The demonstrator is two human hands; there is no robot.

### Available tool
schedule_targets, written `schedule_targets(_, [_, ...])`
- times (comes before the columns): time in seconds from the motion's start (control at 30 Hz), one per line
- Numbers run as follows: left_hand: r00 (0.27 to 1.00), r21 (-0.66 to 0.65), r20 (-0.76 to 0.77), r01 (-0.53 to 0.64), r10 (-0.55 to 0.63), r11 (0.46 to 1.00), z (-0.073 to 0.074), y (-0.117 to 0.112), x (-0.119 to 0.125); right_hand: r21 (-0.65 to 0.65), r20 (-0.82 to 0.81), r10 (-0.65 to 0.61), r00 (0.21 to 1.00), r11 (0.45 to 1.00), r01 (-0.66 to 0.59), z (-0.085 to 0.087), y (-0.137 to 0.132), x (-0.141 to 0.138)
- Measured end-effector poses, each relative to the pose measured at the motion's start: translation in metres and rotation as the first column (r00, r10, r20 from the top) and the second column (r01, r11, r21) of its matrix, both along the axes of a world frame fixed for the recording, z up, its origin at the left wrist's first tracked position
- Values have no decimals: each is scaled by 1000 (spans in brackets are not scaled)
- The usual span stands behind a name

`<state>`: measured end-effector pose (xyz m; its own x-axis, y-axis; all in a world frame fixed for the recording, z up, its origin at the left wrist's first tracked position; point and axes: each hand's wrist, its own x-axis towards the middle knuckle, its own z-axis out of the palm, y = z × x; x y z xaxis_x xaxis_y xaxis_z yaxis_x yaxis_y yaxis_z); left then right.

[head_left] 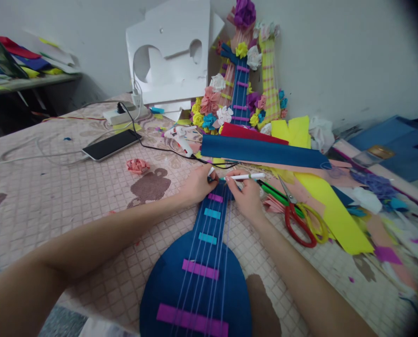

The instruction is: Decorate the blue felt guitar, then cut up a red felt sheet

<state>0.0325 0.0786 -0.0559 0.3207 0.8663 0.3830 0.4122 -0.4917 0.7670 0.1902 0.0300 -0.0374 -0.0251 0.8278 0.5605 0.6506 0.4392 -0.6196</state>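
Note:
A blue paper guitar (174, 262) lies flat before me, its neck pointing away, with pink and turquoise strips across it and pale strings running lengthwise. At the far end of the neck, my left hand (200, 182) is closed in a pinch on the guitar's head; whatever small thing sits between its fingertips is unclear. My right hand (246, 194) pinches a slim white pen (251, 176), held almost level, its tip near the left fingertips over the head. Red-and-yellow-handled scissors (300, 220) and a green cutter (274, 194) lie right of this hand.
Behind the hands are a white glue gun (181, 139), a long blue paper strip (261, 152) and decorated paper guitars (240, 89). A phone (112, 144) and power strip (124, 114) trail cables at left. Yellow paper (335, 210) and scraps cover the right side.

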Motion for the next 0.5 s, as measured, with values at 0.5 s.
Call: schedule_targets(0.5, [1000,2,-1,-2,2,1000,-1,1,0,-8,15,-10,1000,1000,10,4,-1,-1])
